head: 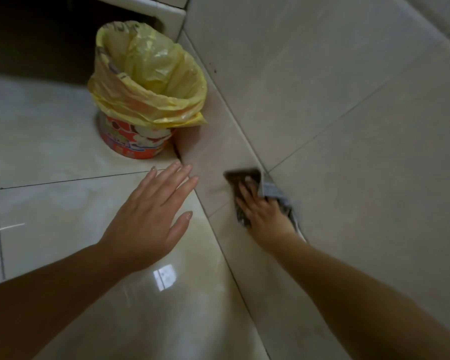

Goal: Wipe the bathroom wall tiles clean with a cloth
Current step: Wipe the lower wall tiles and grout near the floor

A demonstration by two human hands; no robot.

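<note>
Two hands — right hand [264,214] flat, pressing cloth [244,178].

2 hands: 1 left hand [151,216], 1 right hand [265,214]. 1 cloth [244,178]. 1 bin [138,141] w/ 1 yellow bag [146,74]. Wall tiles [322,87]: several, exact no. unclear.

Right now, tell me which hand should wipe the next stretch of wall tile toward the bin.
Right. The right hand presses the cloth on the low wall tile; the left hand is open, holds nothing and is spread above the floor.
</note>
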